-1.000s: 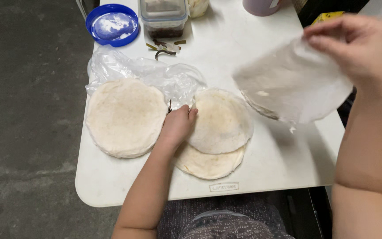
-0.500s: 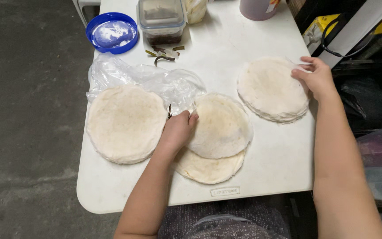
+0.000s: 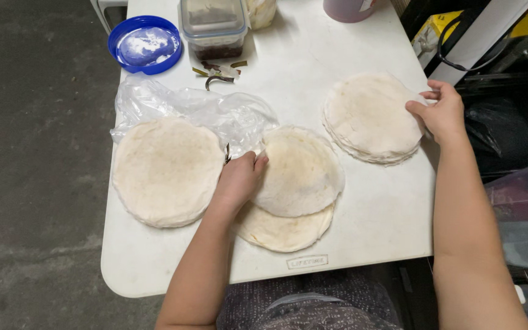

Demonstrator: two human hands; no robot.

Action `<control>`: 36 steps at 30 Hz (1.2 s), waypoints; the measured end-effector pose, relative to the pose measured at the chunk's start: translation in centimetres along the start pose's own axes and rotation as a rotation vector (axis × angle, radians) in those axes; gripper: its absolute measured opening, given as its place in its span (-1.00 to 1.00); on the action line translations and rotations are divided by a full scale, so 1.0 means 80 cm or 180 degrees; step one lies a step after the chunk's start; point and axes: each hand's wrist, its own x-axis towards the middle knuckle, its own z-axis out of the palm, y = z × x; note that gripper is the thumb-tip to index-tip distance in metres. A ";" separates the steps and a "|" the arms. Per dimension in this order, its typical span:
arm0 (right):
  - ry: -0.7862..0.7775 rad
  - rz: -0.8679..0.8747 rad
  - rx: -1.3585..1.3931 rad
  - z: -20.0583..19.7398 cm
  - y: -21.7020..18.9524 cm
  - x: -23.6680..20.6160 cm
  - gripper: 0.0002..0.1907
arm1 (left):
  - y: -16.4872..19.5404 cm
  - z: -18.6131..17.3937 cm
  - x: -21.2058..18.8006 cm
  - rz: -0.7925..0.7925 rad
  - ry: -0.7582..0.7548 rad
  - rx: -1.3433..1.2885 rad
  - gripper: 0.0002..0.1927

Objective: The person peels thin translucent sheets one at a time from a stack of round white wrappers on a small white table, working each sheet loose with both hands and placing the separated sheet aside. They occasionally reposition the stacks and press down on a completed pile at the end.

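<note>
Three groups of pale round flatbreads lie on a small white table. My left hand rests on the left edge of the middle flatbread, which overlaps another flatbread beneath it. My right hand grips the right edge of a stack of flatbreads at the table's right side. A larger stack of flatbreads sits at the left, apart from both hands.
A crumpled clear plastic bag lies behind the left stack. At the back stand a blue round lid, a clear food container and a pink cup. Dark floor lies left; bins and a rack stand right.
My right hand, which held flatbreads up in the air, has brought them down onto the table's right side and stays at their edge. My left hand has not moved.
</note>
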 end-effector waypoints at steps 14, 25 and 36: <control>0.0087 0.0605 0.0133 -0.021 0.031 -0.032 -0.18 | -0.001 0.002 0.002 0.0037 -0.0001 0.0054 -0.57; -0.0780 -0.0755 -0.2095 0.075 -0.028 -0.041 -0.10 | 0.006 -0.002 -0.003 -0.0017 -0.0047 -0.0014 -0.57; -0.0999 -0.0533 -0.2600 0.093 -0.023 -0.040 -0.05 | 0.013 0.001 -0.004 0.0063 -0.0058 -0.0122 -0.58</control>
